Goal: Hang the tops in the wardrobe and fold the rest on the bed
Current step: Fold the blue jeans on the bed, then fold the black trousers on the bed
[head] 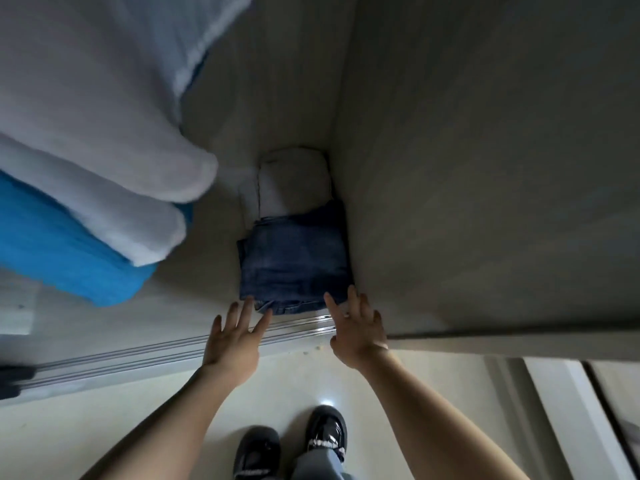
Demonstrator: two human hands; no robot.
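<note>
**Folded jeans on the wardrobe floor, both hands at their front edge**

A pair of folded blue jeans (294, 265) is seen lying flat on the wardrobe floor (197, 289), tucked into the right-hand corner so that its right edge is set against the wardrobe side wall (485, 168). Directly behind the jeans, and touching them, a folded white garment (294, 181) is placed against the same wall.

Both hands are stretched forward and down towards the jeans. The left hand (232, 344) is held flat with its fingers straight and spread, and its fingertips are laid on the near left corner of the denim. The right hand (358, 334) is likewise held flat with straight fingers, its fingertips met with the near right corner, just beside the side wall. Nothing is gripped by either hand (the fingers are not curled round the cloth).

At the upper left, a pale grey-white garment (86, 150) is seen hanging, and a bright blue garment (52, 244) is hung just beneath and behind it; both are kept well apart from the jeans.

A metal sliding-door track (156, 355) is run across the front of the wardrobe, under the wrists. On the glossy room floor (294, 382) below, two black shoes (327, 431) are planted side by side, with a grey trouser leg seen above them.
</note>
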